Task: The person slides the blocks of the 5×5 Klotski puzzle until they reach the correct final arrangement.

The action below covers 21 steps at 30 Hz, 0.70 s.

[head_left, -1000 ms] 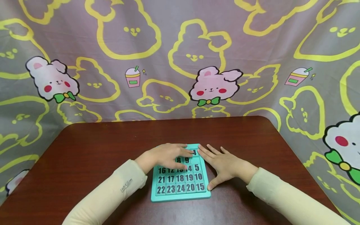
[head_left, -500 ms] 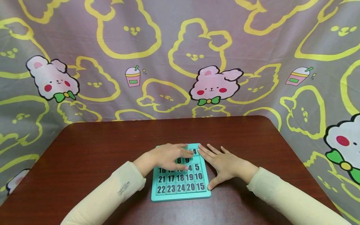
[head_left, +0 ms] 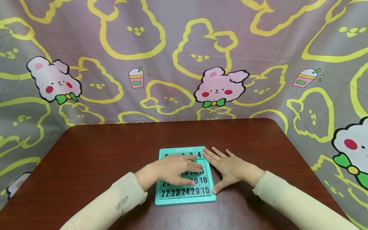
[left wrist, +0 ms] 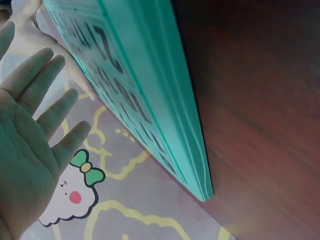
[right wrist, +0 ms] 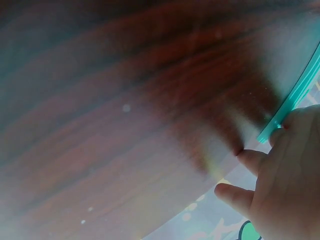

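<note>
A teal number slide puzzle lies flat on the table, with black numbers on its square tiles. My left hand is over its middle rows, fingers stretched to the right and hiding many tiles. In the left wrist view the left hand has spread, fairly straight fingers and stands apart from the puzzle's frame. Beside the right edge my right hand rests with fingers spread, index fingertip and thumb at the frame. Part of a bare slot shows below tile 4. Tile 15 sits at the lower right corner.
The dark reddish-brown table has rounded far corners. Behind it and at both sides hangs a grey curtain with yellow outlines and cartoon rabbits. Pale sleeves cover both forearms.
My left hand has moved down toward the near side of the puzzle, uncovering the top row and covering lower tiles. The right hand has stayed at the right edge.
</note>
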{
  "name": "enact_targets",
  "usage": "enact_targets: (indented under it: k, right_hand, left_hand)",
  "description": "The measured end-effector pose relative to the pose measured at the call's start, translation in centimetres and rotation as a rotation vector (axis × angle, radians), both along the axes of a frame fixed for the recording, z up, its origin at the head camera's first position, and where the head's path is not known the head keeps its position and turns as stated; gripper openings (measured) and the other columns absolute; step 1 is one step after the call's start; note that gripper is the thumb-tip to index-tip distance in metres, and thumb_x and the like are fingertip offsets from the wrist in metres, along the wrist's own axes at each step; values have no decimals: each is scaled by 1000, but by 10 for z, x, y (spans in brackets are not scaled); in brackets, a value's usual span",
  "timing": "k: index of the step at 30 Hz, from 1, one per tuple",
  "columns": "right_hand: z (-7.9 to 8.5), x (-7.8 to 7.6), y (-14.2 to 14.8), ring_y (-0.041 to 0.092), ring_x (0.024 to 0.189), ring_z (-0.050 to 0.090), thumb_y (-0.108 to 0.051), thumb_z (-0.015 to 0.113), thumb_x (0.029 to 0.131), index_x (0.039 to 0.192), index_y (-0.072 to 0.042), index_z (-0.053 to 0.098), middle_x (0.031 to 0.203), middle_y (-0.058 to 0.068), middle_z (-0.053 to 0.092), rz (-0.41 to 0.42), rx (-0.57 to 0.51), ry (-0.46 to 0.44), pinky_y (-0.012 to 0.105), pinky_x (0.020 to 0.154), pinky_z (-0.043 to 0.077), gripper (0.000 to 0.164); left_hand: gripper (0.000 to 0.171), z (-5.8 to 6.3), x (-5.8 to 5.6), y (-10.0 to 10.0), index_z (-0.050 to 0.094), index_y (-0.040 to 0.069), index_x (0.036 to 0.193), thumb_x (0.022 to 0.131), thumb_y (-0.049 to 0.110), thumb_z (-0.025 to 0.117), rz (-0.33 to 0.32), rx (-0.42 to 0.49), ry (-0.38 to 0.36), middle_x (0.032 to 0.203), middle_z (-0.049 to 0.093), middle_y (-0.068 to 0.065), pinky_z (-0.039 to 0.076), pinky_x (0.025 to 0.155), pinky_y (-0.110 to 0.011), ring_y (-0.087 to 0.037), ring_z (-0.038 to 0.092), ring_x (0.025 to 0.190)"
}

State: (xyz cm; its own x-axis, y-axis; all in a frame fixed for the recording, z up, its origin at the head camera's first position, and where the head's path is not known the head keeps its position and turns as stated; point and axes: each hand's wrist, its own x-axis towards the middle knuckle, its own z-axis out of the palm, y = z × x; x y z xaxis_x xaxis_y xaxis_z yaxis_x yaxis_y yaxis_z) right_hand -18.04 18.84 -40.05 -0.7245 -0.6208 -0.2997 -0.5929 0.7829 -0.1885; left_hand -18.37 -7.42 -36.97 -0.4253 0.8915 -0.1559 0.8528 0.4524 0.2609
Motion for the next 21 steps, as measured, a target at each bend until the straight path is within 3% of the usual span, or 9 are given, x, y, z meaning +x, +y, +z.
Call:
enact_targets:
  k: [8,15,21]
  right_hand:
    - [1,0,0,35,156,4,-90,60,62,162,-20,4,169,-3,-6,-1,0,0,74,114,14,134]
    - [0,0,0,34,156,4,-90,60,62,162,-20,4,169,-3,-6,-1,0,-3,74,114,14,134]
    - [1,0,0,34,156,3,-90,60,62,162,-20,4,169,-4,-6,-6,-2,-9,74,114,14,134]
  left_hand:
    - [52,-2,2,3,56,23,143,97,47,58,-24,-1,-6,148,52,11,37,117,-45,-20,31,150]
    - [54,-3,-2,2,54,26,144,96,52,57,9,-19,-31,149,50,14,39,114,-52,-20,31,151]
    - [56,-6,-8,1,53,24,145,96,51,58,19,-13,-45,151,48,12,36,117,-48,-22,29,151]
